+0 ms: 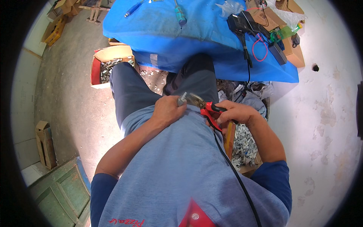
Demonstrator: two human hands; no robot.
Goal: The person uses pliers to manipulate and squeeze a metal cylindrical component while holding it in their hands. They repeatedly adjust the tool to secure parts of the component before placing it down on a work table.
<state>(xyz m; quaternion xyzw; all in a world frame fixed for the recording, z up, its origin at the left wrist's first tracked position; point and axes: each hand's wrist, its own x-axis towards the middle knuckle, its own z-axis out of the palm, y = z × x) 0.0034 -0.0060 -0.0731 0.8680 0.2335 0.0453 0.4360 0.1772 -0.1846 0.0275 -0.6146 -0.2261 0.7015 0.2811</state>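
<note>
Plainly, red stitched lettering marked the blue shirt, the left hand clasped a small grey cylinder above dark trousers, red-handled pliers pointed just beside it, gripped by the right hand, hands apart.

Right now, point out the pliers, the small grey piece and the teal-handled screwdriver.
Pliers (207, 112): head view, red handle near pivot.
Small grey piece (181, 101): head view, body.
Teal-handled screwdriver (180, 16): head view, handle.
</note>
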